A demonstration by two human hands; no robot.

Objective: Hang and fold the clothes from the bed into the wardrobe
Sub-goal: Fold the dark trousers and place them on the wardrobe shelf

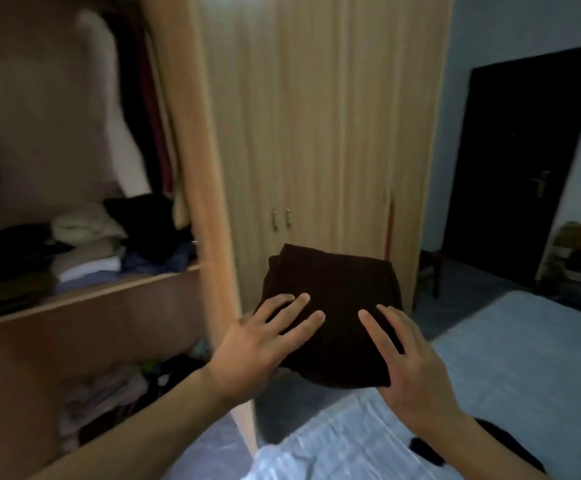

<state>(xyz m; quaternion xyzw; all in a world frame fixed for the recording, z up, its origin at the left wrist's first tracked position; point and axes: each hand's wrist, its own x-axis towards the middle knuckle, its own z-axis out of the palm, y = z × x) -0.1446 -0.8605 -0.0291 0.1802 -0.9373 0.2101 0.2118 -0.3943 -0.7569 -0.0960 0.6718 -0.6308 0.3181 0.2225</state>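
A folded dark brown garment is held up in the air in front of a wardrobe, above the floor between the bed and the open wardrobe section. The left hand holds its near left edge and the right hand its near right edge. Both have straight, spread fingers lying flat on top of the cloth, with the thumbs hidden underneath. To the left, the open wardrobe door stands edge-on, just beside the left hand. Behind it, a wooden shelf carries stacks of folded clothes in white, cream, blue and black. Hanging clothes are above them, and more clothes are piled in the compartment below. Straight ahead, two closed wardrobe doors show small metal handles side by side. On the right lies the bed with a pale blue sheet, and a dark piece of clothing sits on its near corner by the right wrist. Farther right is a dark room door with a metal handle, and blurred clutter in the corner.
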